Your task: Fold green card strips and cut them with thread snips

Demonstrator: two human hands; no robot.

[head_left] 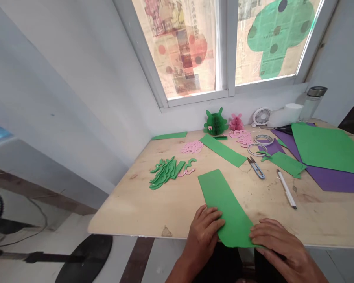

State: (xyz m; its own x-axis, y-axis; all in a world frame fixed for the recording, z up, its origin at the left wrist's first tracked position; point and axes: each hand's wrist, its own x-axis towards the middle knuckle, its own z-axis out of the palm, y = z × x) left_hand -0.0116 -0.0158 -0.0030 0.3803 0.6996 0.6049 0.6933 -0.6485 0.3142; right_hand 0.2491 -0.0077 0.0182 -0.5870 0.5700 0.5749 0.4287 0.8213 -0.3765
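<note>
A folded-looking strip of green paper (228,200) lies slanted on the table, its near end reaching the front edge. My left hand (205,226) holds the strip's left side, fingers bent over the top and the thumb hidden. At the lower right corner, my right hand (275,243) grips the paper, with fingers above and the thumb below the edge. Left of the strip is a pile of green curved paper cutouts (163,173). Beyond it lies another green strip (223,150). Small thread snips (256,168) and a white pen (286,189) rest to the right.
Pink cutouts (192,147), tape rolls (257,149) and green sheets (330,147) over purple paper (336,179) occupy the table. Along the wall stand a green honeycomb paper figure (215,122), a pink one (236,122), a small fan (261,116) and a bottle (312,104).
</note>
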